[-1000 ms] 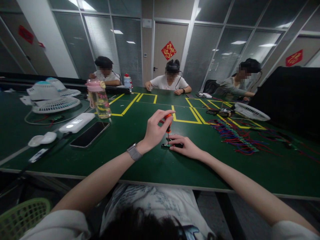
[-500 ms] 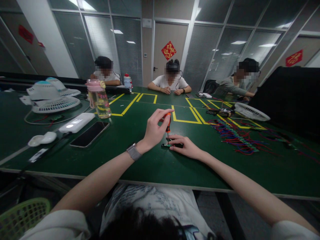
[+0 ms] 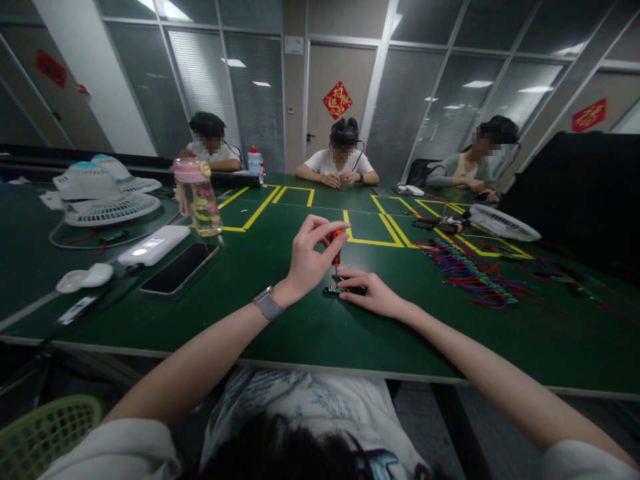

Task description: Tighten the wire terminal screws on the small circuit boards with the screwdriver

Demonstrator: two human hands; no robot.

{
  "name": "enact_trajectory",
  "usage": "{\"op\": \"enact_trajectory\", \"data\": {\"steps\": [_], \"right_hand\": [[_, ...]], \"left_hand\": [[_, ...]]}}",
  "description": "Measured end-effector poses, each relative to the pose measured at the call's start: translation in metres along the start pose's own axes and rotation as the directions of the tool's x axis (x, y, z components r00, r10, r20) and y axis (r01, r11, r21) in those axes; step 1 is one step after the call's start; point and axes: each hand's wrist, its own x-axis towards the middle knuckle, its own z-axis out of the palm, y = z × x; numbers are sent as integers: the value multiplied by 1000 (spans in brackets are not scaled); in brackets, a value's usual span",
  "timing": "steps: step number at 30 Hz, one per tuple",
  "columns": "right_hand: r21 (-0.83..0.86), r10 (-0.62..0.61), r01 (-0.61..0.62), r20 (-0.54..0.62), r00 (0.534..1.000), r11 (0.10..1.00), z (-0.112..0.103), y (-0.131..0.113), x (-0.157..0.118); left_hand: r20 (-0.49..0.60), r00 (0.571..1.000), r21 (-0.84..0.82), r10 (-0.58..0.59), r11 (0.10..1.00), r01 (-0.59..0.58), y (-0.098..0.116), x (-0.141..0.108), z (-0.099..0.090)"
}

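My left hand [image 3: 313, 257], with a watch on its wrist, grips the orange and black handle of a screwdriver [image 3: 337, 257]. The screwdriver stands upright, its tip down on a small dark part with a green circuit board [image 3: 332, 291]. From the right, my right hand [image 3: 373, 293] holds that small part against the green table [image 3: 280, 333], fingers closed on its black end. Its far edge is partly hidden under my right fingers.
A phone [image 3: 180, 268], a white power bank [image 3: 154, 245] and a pink-lidded bottle [image 3: 200, 203] lie or stand to the left. Wired boards [image 3: 473, 272] spread at the right, near a black screen [image 3: 580, 207]. Three people sit across the table.
The fingers of my left hand have shifted slightly around the screwdriver's top. My right hand stays put. Across the table, the person at the right has drawn an arm in.
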Motion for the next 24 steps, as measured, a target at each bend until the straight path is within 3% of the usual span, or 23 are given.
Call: {"op": "enact_trajectory", "data": {"steps": [10,18,24], "right_hand": [[3,0,0,-7,1000,1000,1,2,0],[4,5,-5,3,1000,1000,0,1,0],[5,-4,4,-15,1000,1000,2,3,0]], "left_hand": [[60,998,-38,5,999,-2,1,0,-2],[-11,996,59,86,995,-85,1,1,0],[50,993,35,103,994,-105,3,1,-2]]}}
